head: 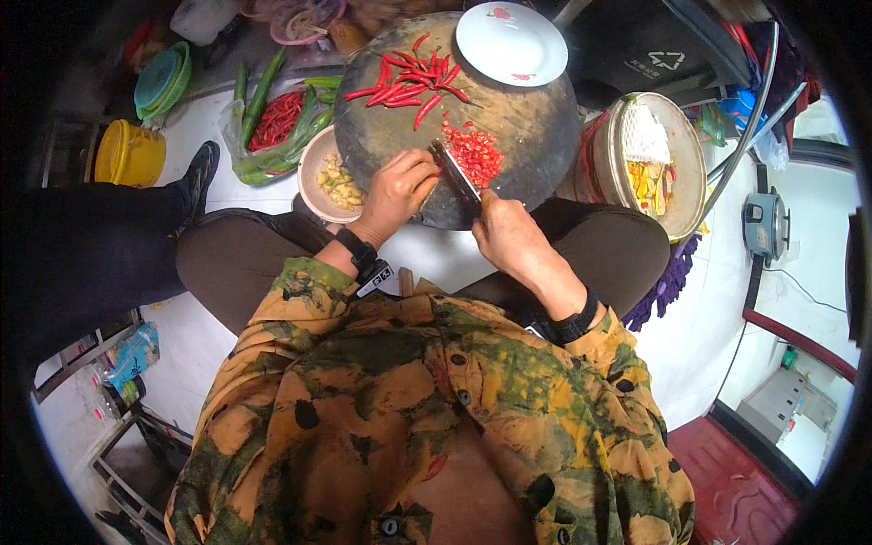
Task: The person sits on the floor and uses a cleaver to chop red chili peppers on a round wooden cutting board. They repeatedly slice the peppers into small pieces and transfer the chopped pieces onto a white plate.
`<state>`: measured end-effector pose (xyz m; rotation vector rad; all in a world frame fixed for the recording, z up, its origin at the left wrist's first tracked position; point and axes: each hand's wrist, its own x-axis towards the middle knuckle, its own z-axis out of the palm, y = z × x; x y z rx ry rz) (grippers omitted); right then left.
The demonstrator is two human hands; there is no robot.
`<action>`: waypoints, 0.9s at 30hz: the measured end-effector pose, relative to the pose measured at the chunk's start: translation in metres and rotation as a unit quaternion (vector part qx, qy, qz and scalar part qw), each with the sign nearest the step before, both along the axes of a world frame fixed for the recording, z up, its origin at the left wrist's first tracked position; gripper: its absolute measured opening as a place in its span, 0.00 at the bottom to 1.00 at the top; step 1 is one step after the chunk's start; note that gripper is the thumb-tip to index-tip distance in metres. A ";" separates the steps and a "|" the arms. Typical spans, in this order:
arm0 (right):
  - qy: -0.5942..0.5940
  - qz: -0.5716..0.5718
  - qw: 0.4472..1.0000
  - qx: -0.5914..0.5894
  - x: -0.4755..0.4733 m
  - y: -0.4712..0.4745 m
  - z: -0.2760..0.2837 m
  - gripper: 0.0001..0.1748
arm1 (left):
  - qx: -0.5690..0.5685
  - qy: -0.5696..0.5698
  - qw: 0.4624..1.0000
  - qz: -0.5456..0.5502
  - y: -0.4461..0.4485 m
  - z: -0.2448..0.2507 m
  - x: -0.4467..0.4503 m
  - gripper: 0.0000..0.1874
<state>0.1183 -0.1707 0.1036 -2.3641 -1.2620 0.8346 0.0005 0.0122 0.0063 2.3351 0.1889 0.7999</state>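
Observation:
My right hand (512,235) grips a kitchen knife (456,170), its blade tilted over the round wooden chopping board (538,143). Just left of the blade, my left hand (403,187) has its fingers bent and bunched; whether they pinch a piece of chili is hidden. Chopped red chili (475,157) lies in a heap right of the blade. Whole red chilies (412,76) are spread over the far part of the board. A white plate (512,44) with red flower marks rests at the board's far right edge.
Left of the board are a bowl (310,163) with pale chopped pieces, a plastic bag (238,153) of red chilies and long green vegetables, and a yellow bucket (133,153). A scrap bucket (691,160) stands at right. Another person's dark-clad leg (102,245) reaches in at left.

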 end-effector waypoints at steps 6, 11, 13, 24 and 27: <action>-0.055 0.033 0.995 -0.079 -0.007 0.009 0.025 0.10 | 0.016 0.019 0.999 -0.028 0.002 -0.001 0.000 0.10; -0.034 0.056 0.993 -0.093 -0.004 0.019 0.021 0.12 | 0.014 -0.004 1.000 -0.026 0.000 -0.006 -0.001 0.10; -0.028 0.050 0.994 -0.091 -0.003 0.022 0.013 0.12 | 0.015 0.002 1.000 -0.024 -0.001 -0.008 -0.002 0.10; -0.027 0.015 0.995 -0.097 0.003 0.013 0.015 0.15 | 0.000 0.000 1.000 -0.018 -0.004 -0.011 0.009 0.07; -0.035 0.022 0.995 -0.093 0.002 0.023 0.006 0.14 | 0.001 -0.020 1.000 -0.012 -0.005 -0.013 0.010 0.07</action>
